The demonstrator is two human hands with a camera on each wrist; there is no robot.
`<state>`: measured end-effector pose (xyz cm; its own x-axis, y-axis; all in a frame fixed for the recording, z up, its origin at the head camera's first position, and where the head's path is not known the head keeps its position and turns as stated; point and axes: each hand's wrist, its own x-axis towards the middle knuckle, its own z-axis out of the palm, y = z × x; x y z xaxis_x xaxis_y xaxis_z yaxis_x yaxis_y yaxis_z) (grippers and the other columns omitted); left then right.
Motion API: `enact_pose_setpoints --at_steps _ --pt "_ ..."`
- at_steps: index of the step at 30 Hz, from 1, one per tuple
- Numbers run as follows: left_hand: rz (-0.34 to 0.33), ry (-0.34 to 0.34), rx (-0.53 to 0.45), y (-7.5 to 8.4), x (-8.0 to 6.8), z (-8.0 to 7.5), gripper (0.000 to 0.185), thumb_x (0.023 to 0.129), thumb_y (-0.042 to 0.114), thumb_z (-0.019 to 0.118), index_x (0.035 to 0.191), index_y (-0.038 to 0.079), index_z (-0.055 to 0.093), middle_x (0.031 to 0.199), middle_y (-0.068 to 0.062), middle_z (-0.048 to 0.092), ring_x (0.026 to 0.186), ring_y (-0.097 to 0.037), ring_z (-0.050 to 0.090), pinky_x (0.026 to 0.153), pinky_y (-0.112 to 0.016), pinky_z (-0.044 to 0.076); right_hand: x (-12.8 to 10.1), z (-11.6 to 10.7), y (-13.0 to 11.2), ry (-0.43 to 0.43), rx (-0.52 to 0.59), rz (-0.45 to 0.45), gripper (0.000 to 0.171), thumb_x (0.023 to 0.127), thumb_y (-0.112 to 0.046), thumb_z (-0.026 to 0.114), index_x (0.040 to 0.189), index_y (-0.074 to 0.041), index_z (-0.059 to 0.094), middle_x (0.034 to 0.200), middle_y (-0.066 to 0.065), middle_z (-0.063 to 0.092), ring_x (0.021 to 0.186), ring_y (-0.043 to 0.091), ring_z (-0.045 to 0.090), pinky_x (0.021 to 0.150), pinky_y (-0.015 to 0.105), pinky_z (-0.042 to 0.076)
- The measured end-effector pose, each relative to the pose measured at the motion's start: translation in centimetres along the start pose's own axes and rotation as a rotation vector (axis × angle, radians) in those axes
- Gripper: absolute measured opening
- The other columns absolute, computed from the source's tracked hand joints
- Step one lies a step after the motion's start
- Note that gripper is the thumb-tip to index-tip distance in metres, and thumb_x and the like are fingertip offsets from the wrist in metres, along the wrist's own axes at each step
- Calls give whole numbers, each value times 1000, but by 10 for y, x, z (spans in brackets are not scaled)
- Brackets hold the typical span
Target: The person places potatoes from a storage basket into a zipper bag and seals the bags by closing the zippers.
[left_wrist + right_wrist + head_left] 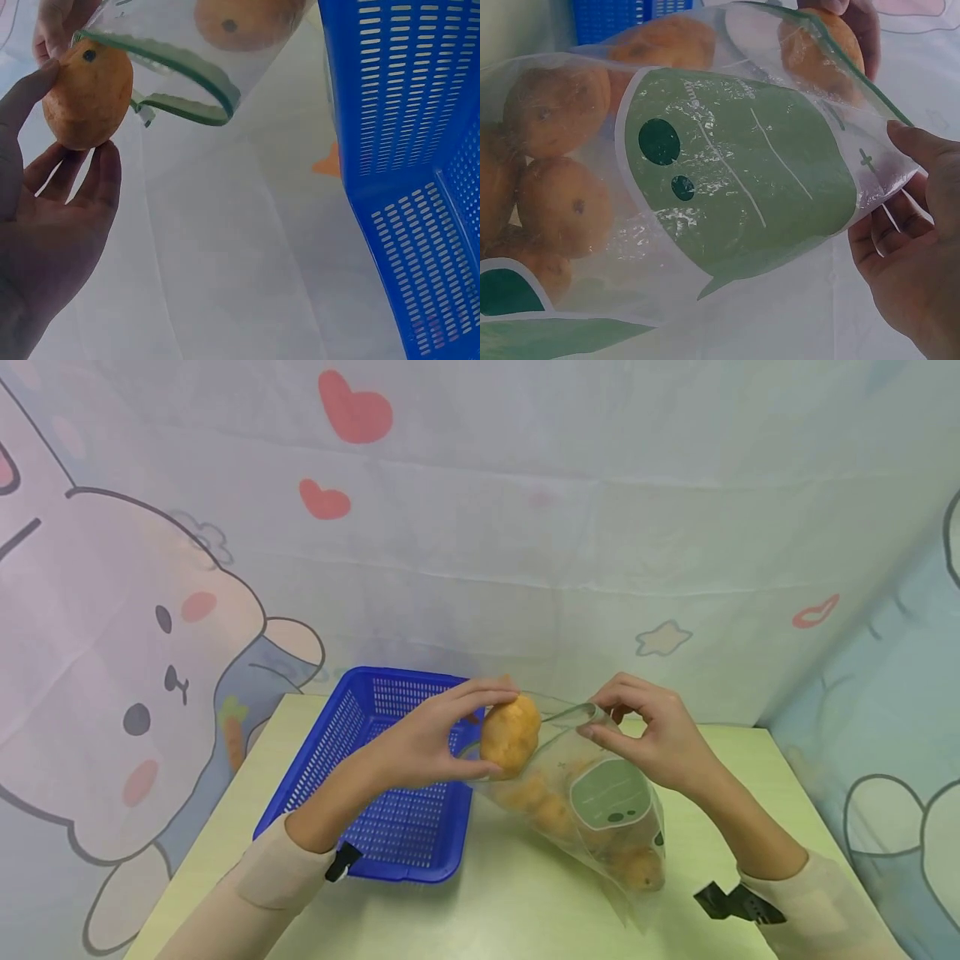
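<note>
Left hand: the left hand (420,739) grips an orange (510,735) between thumb and fingertips, right at the bag's mouth.
Right hand: the right hand (652,735) pinches the rim of the clear bag (600,802), holding it open and tilted.
Bag: more oranges lie inside, low on the table (487,893).
Basket: a blue basket (390,777) sits just beside the bag.
Left wrist view: shows the green zip edge (187,75).
Right wrist view: shows the green label (735,172).

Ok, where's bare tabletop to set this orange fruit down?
Bare pale green table lies along the near edge, between the blue plastic basket and the clear zip bag of orange fruit. It is crowded where the left hand holds the orange fruit beside the right hand.
</note>
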<state>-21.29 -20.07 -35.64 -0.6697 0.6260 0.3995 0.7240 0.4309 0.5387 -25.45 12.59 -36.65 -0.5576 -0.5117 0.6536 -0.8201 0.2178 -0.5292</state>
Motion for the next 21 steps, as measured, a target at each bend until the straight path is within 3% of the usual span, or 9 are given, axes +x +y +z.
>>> enact_pose_setpoints --at_steps 8,13,18,21 --pt "-10 -99 -71 4 0 -2 76 90 17 88 156 12 51 158 3 48 132 -16 54 99 -35 57 1 0 2 -17 -3 10 25 87 -1 86 103 -18 78 99 -9 69 85 9 63 76 22 54" --pt "-19 -150 -97 -1 4 7 68 92 16 83 153 8 54 152 -1 49 131 -15 54 99 -31 57 3 4 -1 -41 10 -7 25 88 -1 85 102 -20 77 98 -9 69 85 9 64 74 23 54" --pt "-58 -125 -135 -11 3 18 67 92 14 83 152 7 55 153 -2 50 134 -17 53 100 -31 57 0 15 8 -103 10 -6 25 88 -8 88 107 -19 77 100 -7 69 88 12 65 75 29 57" --pt "-64 -90 -138 -12 1 20 67 91 14 83 151 8 55 153 -2 50 133 -18 54 100 -33 57 0 21 9 -97 1 3 26 88 -8 87 109 -19 77 101 -6 69 89 16 65 76 30 56"
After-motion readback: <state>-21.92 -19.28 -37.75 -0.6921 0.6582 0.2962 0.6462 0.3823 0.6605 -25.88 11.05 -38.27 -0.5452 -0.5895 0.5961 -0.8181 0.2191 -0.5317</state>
